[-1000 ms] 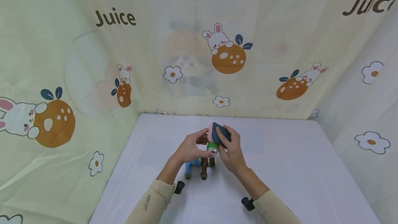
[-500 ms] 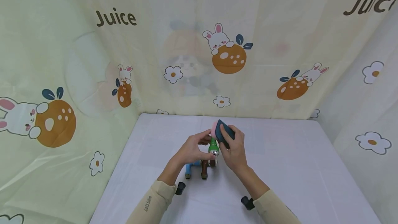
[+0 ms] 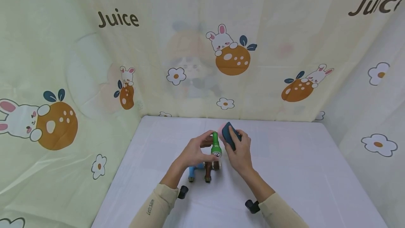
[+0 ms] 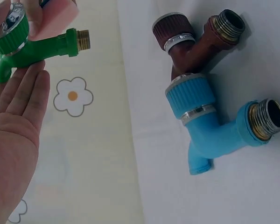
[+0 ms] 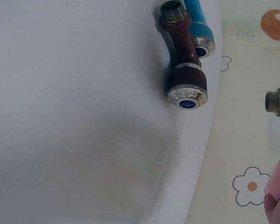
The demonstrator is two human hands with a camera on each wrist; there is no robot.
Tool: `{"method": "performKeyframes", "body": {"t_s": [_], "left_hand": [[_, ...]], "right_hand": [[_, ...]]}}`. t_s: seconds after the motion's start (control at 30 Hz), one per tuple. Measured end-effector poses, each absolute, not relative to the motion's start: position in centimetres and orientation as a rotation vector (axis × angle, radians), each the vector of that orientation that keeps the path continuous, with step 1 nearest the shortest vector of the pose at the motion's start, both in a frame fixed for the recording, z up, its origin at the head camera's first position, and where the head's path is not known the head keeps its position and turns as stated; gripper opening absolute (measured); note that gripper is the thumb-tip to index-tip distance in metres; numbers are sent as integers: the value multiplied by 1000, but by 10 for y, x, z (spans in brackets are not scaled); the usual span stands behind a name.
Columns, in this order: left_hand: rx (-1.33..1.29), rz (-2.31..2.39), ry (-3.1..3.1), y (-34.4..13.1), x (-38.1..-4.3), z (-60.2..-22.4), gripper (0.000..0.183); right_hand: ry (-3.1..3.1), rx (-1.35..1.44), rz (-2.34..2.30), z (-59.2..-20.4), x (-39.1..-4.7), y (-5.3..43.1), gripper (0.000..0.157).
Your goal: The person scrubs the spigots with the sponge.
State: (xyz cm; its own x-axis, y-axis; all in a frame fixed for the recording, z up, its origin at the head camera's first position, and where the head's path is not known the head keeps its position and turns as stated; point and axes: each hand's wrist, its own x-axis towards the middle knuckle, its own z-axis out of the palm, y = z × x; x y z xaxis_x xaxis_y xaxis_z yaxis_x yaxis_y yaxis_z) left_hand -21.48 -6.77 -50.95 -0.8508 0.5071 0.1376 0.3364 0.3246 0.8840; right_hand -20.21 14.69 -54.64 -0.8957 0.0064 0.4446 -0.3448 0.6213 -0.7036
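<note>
My left hand point(image 3: 195, 151) holds a green water tap point(image 3: 216, 148) above the table between thumb and fingers. In the left wrist view the thumb lies at the ribbed knob of the green tap point(image 4: 42, 49), and the fingers support it from the spout side; its brass thread points away from the palm. My right hand point(image 3: 241, 153) grips a sponge point(image 3: 228, 135), dark blue on one face and pink on the other. Its pink side faces the green tap, close beside it. Only a pink edge of the sponge point(image 5: 279, 175) shows in the right wrist view.
A brown tap point(image 3: 207, 172) and a blue tap point(image 3: 191, 173) lie side by side on the white table point(image 3: 284, 171), below my left hand. A printed curtain point(image 3: 269, 90) hangs behind the table and along its sides.
My right hand has drawn the sponge up and to the right, off the green tap, so more of the tap shows. The left hand stays nearly in place.
</note>
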Motion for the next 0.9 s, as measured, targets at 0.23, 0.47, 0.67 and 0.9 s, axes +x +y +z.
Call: {"method": "performKeyframes", "body": {"t_s": [0.23,0.47,0.67,0.9], "left_hand": [[690,1729,2375,-73,-218,-513,88],[693,1783,2423,-77,-220,-516,95],[660,1910,2298,-78,-221,-517,89],[761,1894,2356,-76,-219,-513,87]], "right_hand": [[-2439,350,1456,-546,-194,142,63],[-2306,539,1402,-545,-185,139,63],[-2219,672,1324,-547,-182,137,63],[-2201,701,1251,-544,-183,134,61]]}}
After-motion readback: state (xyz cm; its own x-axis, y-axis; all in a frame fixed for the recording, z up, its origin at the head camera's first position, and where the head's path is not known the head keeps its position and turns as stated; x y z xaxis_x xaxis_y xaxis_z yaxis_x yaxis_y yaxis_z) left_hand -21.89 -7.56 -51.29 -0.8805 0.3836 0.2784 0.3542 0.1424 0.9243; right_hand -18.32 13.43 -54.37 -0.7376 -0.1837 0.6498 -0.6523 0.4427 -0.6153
